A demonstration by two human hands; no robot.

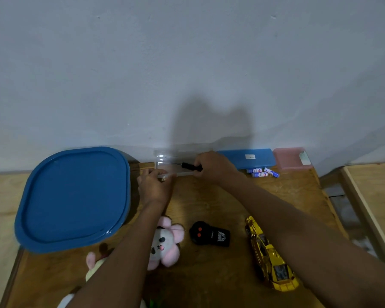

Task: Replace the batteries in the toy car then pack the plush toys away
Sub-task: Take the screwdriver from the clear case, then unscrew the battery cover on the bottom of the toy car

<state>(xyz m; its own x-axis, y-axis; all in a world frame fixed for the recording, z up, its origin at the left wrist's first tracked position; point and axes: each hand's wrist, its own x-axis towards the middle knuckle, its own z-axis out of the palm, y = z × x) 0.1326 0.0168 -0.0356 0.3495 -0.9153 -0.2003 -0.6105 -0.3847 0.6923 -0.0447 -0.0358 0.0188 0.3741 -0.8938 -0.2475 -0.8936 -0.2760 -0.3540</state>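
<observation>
Right hand (pixel 211 165) clamped on black screwdriver (pixel 190 166) over clear box (pixel 162 162); left hand (pixel 155 185) steadies box rim. Toy car (pixel 270 254) near front edge, untouched. Risk: screwdriver tip snags box, tipping it.

Against the wall — 1 blue case (pixel 249 158), 1 pink box (pixel 290 158).

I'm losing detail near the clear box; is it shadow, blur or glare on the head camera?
Head view: dim and soft overall; a broad shadow on the grey wall falls over the transparent plastic box; small glare on its rim; wide-angle bending at edges.
</observation>
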